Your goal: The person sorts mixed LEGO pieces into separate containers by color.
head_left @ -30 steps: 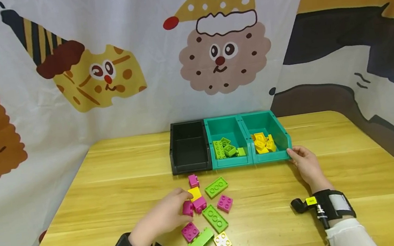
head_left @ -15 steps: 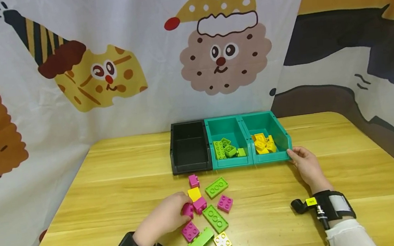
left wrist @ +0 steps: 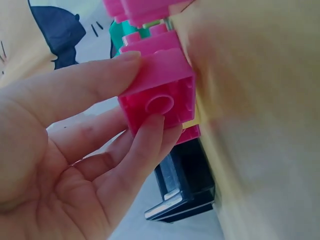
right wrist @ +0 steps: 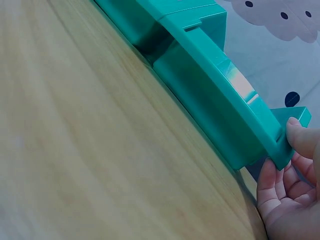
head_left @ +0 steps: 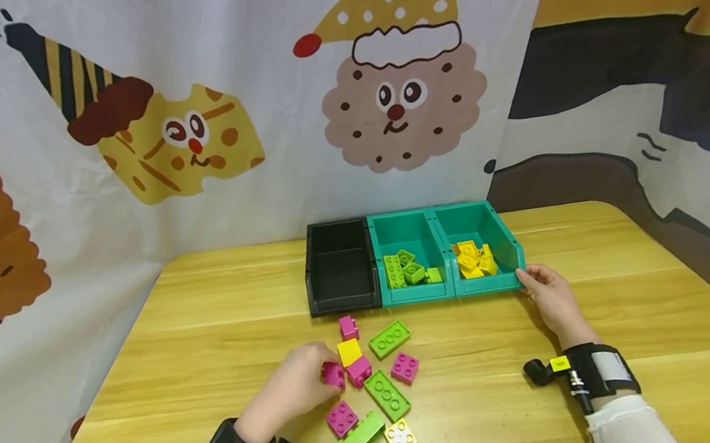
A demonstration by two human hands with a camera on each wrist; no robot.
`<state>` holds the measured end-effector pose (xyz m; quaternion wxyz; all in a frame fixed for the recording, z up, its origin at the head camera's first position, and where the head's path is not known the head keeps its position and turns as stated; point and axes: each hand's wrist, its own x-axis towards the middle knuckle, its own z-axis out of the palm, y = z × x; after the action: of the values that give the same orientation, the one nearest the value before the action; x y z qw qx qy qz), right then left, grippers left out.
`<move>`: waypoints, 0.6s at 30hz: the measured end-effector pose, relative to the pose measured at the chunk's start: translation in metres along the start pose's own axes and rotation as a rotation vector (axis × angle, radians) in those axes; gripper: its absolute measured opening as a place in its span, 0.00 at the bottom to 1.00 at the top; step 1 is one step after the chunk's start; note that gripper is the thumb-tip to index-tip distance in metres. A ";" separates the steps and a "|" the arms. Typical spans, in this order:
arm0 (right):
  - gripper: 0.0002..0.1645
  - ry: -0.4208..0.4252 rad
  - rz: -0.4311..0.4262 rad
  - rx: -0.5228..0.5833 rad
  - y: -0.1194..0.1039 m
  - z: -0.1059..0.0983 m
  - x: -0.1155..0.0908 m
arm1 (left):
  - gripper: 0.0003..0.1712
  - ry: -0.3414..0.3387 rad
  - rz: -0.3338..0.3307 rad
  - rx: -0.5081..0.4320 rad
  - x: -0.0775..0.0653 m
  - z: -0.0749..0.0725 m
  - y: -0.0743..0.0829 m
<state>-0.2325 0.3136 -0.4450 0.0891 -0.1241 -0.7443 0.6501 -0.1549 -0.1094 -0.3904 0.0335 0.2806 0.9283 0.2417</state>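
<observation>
My left hand [head_left: 292, 386] pinches a pink toy building brick [head_left: 332, 376] between thumb and fingers. In the left wrist view, that brick's hollow underside [left wrist: 160, 103] faces the camera. Just right of it lie a yellow brick [head_left: 349, 353] and another pink brick [head_left: 359, 372]. My right hand [head_left: 552, 301] grips the front right corner of the right teal bin [head_left: 489, 284], thumb and fingers on its edge in the right wrist view. This bin holds yellow bricks [head_left: 469, 259]; green bricks [head_left: 411, 272] lie in the middle teal bin [head_left: 405, 226].
A black bin [head_left: 346, 301] stands left of the teal ones, with nothing seen in it. Loose on the wooden table [head_left: 206, 306] are green bricks [head_left: 387, 396], more pink bricks [head_left: 405, 368] and a pale yellow-and-white brick [head_left: 400, 437]. A printed cloth [head_left: 293, 148] hangs behind.
My left hand has closed on the pink brick and drawn it slightly left, away from the yellow brick and its pink neighbour. The right hand has stayed on the bin corner.
</observation>
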 end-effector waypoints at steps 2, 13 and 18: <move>0.13 0.003 0.001 -0.005 0.000 0.000 0.000 | 0.16 0.018 -0.014 -0.018 0.000 -0.002 0.000; 0.06 0.010 -0.011 0.010 0.003 0.001 0.002 | 0.20 0.269 -0.129 -0.067 0.020 -0.024 0.003; 0.08 0.013 -0.007 0.002 0.003 0.000 0.002 | 0.23 0.363 -0.144 -0.056 0.041 -0.033 0.003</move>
<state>-0.2343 0.3143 -0.4485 0.0965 -0.1256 -0.7434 0.6498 -0.1942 -0.0997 -0.3571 -0.1095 0.1645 0.9296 0.3112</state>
